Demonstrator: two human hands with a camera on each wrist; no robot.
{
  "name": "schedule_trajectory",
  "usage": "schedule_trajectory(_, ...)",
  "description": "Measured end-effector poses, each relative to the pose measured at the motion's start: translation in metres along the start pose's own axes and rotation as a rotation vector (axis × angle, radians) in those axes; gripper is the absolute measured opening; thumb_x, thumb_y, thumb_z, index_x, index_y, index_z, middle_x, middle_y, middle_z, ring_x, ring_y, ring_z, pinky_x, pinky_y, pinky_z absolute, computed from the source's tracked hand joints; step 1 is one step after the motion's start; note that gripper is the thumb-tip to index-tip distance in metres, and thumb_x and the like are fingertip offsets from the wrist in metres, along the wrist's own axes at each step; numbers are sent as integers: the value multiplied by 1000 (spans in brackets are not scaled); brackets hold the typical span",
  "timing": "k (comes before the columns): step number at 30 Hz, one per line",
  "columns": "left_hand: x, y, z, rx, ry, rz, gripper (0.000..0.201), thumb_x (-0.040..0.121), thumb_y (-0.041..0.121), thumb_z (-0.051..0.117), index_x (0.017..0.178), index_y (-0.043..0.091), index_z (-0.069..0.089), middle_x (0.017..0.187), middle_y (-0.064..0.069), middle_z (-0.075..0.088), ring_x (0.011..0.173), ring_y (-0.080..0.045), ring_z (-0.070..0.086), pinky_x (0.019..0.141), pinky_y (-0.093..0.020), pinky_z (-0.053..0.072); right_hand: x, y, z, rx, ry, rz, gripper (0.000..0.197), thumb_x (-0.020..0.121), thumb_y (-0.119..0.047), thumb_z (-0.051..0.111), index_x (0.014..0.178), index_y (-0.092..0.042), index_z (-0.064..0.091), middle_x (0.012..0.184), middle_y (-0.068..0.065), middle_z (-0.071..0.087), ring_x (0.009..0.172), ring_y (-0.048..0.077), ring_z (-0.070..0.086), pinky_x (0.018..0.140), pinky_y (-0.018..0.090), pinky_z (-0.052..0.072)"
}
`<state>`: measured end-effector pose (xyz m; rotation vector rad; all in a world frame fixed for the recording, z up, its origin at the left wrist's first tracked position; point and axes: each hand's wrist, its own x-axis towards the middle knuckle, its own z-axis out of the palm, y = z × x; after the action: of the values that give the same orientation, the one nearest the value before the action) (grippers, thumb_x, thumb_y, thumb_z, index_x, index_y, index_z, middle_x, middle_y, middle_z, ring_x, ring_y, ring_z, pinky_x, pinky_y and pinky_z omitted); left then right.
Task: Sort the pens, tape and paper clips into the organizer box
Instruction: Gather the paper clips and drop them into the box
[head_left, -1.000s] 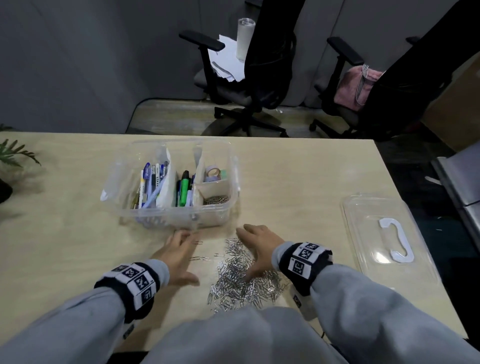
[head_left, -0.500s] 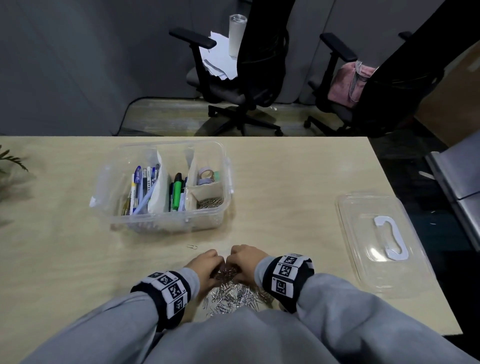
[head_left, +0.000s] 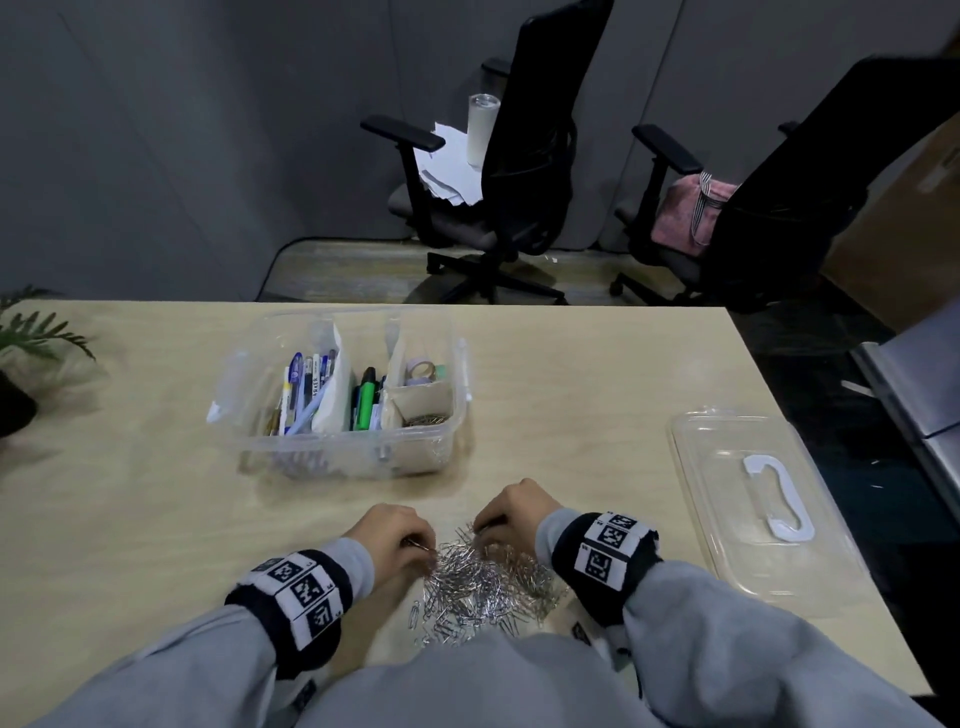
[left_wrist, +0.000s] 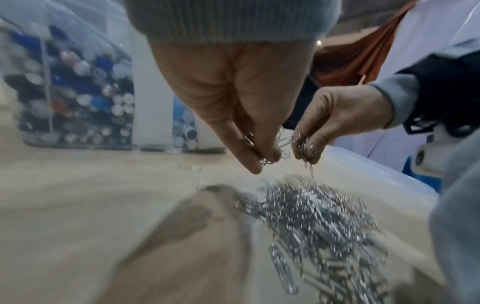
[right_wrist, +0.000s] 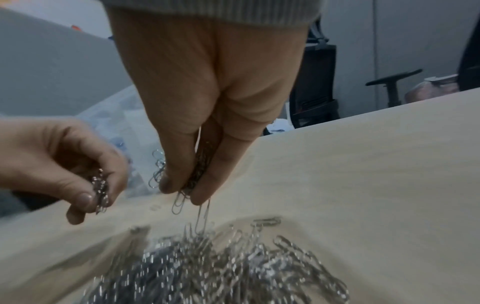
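Observation:
A heap of silver paper clips (head_left: 483, 582) lies on the table near its front edge, between my two hands. My left hand (head_left: 422, 550) pinches a small bunch of clips just above the heap's left side; the left wrist view shows the clips in its fingertips (left_wrist: 255, 164). On the heap's far right side, my right hand (head_left: 483, 530) pinches another bunch (right_wrist: 200, 164), with a few clips dangling below it. The clear organizer box (head_left: 343, 460) stands behind the hands. It holds pens (head_left: 306, 389), a green marker (head_left: 367, 397), tape rolls (head_left: 422, 370) and some clips (head_left: 423, 418).
The box's clear lid (head_left: 753, 499) with a white handle lies on the table's right side. A potted plant (head_left: 31, 338) sits at the left edge. Two office chairs (head_left: 519, 182) stand beyond the table's far edge. A single clip (left_wrist: 189, 168) lies before the box.
My hands went from lying spread on the table to drawing in over the heap. Each now pinches a bunch of clips lifted slightly off it.

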<state>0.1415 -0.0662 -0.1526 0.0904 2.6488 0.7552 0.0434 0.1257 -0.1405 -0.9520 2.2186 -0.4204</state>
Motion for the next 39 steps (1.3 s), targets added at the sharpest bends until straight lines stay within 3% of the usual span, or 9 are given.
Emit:
schedule_trajectory(4, -14, 4, -26, -78, 186, 74, 14, 83, 20, 69, 96, 16, 74, 95, 2, 71, 81, 3, 60, 85, -18, 46, -11, 2, -16, 165, 68, 31, 22, 83, -17, 72, 104, -11, 74, 96, 7, 75, 79, 14, 70, 85, 19, 53)
schedule_trajectory(6, -16, 8, -44, -171, 289, 60, 14, 79, 14, 72, 92, 19, 74, 84, 10, 69, 67, 13, 58, 75, -8, 46, -15, 3, -24, 229, 74, 34, 20, 81, -13, 74, 100, -10, 75, 91, 9, 75, 63, 4, 66, 77, 16, 55)
schedule_trajectory(10, -9, 19, -86, -201, 481, 88, 19, 73, 9, 77, 90, 16, 75, 75, 22, 61, 72, 17, 58, 71, 1, 43, -19, 0, -44, 300, 108, 30, 20, 79, -10, 76, 99, -7, 75, 86, 9, 75, 50, -9, 59, 67, 8, 51)
schedule_trajectory(16, 24, 32, -121, -244, 539, -37, 18, 77, 10, 74, 95, 12, 74, 83, 4, 67, 67, -9, 64, 78, -23, 53, -15, -21, -90, 472, 251, 15, 23, 77, -7, 77, 99, -1, 73, 77, -1, 74, 56, -1, 66, 67, 14, 54)
schedule_trajectory(19, 41, 33, -117, -254, 494, -137, 17, 79, 9, 73, 96, 10, 72, 88, -2, 69, 71, -11, 61, 79, -20, 49, -6, -35, -111, 531, 342, 13, 22, 75, -4, 77, 97, 0, 74, 58, -8, 69, 57, 4, 67, 67, 16, 55)
schedule_trajectory(24, 50, 22, -105, -258, 434, -277, 17, 80, 18, 72, 97, 14, 72, 90, -2, 70, 86, -17, 65, 85, -26, 50, 15, -59, -122, 482, 386, -19, 20, 75, -6, 77, 95, -4, 75, 84, 15, 74, 79, 24, 72, 83, 31, 57)
schedule_trajectory(28, 50, 21, -109, -300, 391, -268, 18, 78, 20, 75, 95, 14, 72, 79, 4, 65, 79, -12, 62, 78, -22, 46, 28, -70, -114, 319, 344, -43, 20, 76, -13, 78, 96, -11, 77, 86, 10, 74, 86, 21, 70, 86, 32, 54)
schedule_trajectory(35, 53, 17, -111, -354, 369, -245, 22, 73, 20, 79, 93, 16, 72, 72, 16, 64, 69, 7, 57, 62, -3, 39, 41, -76, -117, 100, 359, -11, 24, 82, -15, 72, 105, -12, 74, 100, 7, 73, 96, 17, 63, 80, 16, 42)
schedule_trajectory(39, 52, 15, -109, -321, 394, -215, 21, 79, 17, 74, 100, 14, 72, 81, 3, 70, 76, -6, 62, 73, -13, 43, 52, -80, -113, -79, 311, -18, 24, 87, -18, 65, 110, -16, 71, 105, 8, 70, 101, 25, 58, 84, 26, 44)
